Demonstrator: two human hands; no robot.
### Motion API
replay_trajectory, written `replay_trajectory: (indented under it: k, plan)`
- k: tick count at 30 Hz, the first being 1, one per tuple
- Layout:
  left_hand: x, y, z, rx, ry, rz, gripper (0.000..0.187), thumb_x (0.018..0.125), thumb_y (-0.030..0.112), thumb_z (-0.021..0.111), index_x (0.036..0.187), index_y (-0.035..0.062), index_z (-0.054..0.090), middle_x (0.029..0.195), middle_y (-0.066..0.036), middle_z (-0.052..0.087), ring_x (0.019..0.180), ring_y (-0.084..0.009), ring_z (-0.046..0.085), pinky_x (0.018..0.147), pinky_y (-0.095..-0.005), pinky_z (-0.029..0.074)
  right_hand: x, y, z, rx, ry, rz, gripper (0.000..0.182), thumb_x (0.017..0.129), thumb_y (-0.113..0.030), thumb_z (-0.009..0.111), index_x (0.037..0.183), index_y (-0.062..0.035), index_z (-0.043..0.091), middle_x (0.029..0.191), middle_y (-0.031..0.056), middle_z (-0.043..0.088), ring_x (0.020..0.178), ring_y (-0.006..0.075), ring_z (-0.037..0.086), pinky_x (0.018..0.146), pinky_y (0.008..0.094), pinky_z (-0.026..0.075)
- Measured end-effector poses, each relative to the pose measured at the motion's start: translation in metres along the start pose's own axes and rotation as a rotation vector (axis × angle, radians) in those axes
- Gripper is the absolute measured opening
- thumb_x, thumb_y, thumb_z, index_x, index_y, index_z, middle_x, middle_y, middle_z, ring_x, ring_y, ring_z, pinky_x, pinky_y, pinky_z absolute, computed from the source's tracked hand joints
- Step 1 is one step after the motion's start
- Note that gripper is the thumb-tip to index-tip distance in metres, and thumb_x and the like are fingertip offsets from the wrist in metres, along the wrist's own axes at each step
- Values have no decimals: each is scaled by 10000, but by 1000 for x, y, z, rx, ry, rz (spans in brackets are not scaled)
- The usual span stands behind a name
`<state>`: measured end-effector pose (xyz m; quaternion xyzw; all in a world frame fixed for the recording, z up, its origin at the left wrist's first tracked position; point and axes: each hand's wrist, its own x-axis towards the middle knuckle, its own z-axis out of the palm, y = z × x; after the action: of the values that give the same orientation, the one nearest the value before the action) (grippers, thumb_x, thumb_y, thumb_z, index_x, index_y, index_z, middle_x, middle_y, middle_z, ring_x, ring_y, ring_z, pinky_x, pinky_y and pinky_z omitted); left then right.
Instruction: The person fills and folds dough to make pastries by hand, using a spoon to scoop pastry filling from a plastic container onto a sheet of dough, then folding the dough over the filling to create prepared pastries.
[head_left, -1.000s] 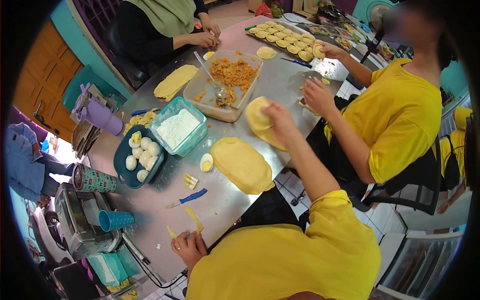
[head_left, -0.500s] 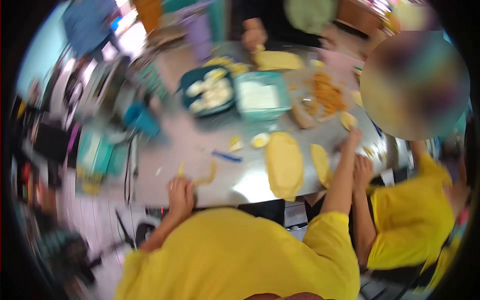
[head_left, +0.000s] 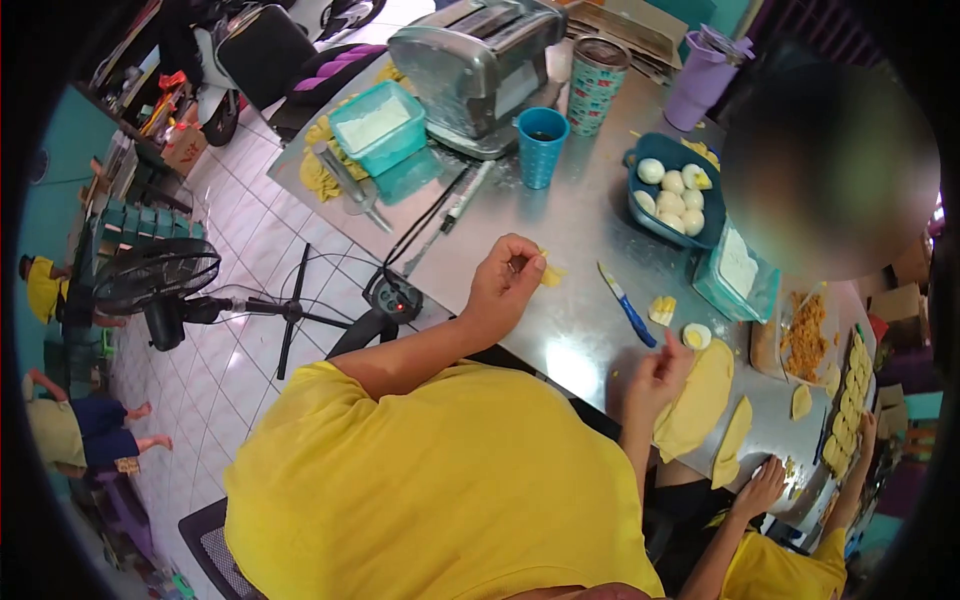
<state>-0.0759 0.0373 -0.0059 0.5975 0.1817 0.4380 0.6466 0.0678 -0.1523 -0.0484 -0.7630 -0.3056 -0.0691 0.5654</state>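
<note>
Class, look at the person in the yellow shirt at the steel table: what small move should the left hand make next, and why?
Probably lay the small yellow dough strip flat on the steel table. The left hand pinches it just above the tabletop, while the right hand rests at the edge of the large flat yellow dough sheet. The blue-handled knife lies between them, free to pick up afterwards.

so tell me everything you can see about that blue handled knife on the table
The blue handled knife lies flat on the steel table, slanted, with its pale blade toward the far side and the blue handle toward the near edge. It looks small, like a paring knife. Nothing holds it: the left hand and right hand are apart from it. Cut egg pieces lie just beside it.
</note>
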Motion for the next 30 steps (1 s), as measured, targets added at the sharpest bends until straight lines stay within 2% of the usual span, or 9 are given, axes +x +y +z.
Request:
replay_trajectory:
  k: [6, 8, 10, 14, 20, 22, 23, 25, 30]
  plan:
    - [11, 38, -62, 144, 112, 271, 136, 847, -72, 508, 934, 32, 497, 918, -46, 470, 809, -87, 454, 716, -208, 391, -14, -1, 42, -15, -259, -77, 440, 688, 121, 490, 1088, -21, 609, 1012, 145, 466, 818, 220, 515, 614, 257, 443]
    - [21, 59, -94, 469, 219, 456, 135, 845, -76, 500, 918, 37, 504, 929, -44, 474, 797, -90, 460, 720, -205, 398, -15, 0, 43, -36, -206, -125, 429, 697, 120, 493, 1085, -21, 610, 1016, 148, 474, 796, 223, 524, 619, 266, 447]
    - [34, 76, -125, 355, 443, 451, 105, 856, -52, 511, 908, 38, 523, 922, -35, 501, 788, -89, 483, 718, -205, 413, -12, -4, 43, -81, -173, -171, 342, 734, 95, 536, 1051, -8, 614, 1004, 144, 487, 762, 217, 528, 622, 276, 451]
    - [69, 90, -214, 541, 776, 456, 127, 872, 18, 553, 993, -18, 569, 949, -73, 592, 855, -142, 565, 799, -253, 454, -15, -2, 44, -137, -157, -254, 179, 767, 21, 629, 945, 4, 631, 912, 140, 535, 771, 247, 537, 651, 317, 447]
    - [130, 59, -318, 133, 677, 182, 214, 869, 70, 578, 1051, -38, 612, 984, -70, 624, 824, -122, 580, 765, -232, 473, -18, -7, 49, -228, -112, -349, 126, 744, -4, 676, 862, -10, 632, 851, 144, 558, 778, 295, 535, 701, 376, 430]
    - [135, 40, -345, 601, 536, -35, 254, 872, 146, 598, 1080, 13, 653, 981, -88, 642, 871, -150, 597, 775, -241, 467, -18, -1, 50, -267, -71, -418, 166, 723, 7, 675, 876, -31, 626, 837, 134, 554, 761, 300, 526, 678, 392, 411]
    - [137, 7, -387, 931, 384, -20, 338, 835, 110, 504, 1135, 35, 642, 1048, -80, 655, 923, -187, 614, 810, -318, 489, -18, 0, 52, -245, -45, -449, 197, 712, -2, 679, 896, -38, 618, 823, 120, 550, 751, 295, 524, 659, 384, 399]
    - [146, -28, -449, 892, 307, -71, 426, 749, 52, 457, 1130, 36, 645, 1016, -126, 667, 865, -225, 641, 746, -340, 520, -15, -11, 43, -272, -53, -476, 222, 689, -25, 686, 900, -47, 619, 819, 89, 546, 761, 260, 532, 674, 369, 395]
    - [146, 6, -405, 1119, 318, 39, 243, 832, 117, 551, 1022, -15, 625, 925, -103, 643, 854, -197, 590, 772, -320, 474, -10, -15, 1, -413, 102, -413, 199, 693, -29, 684, 881, -57, 624, 808, 78, 550, 750, 244, 552, 682, 359, 402]
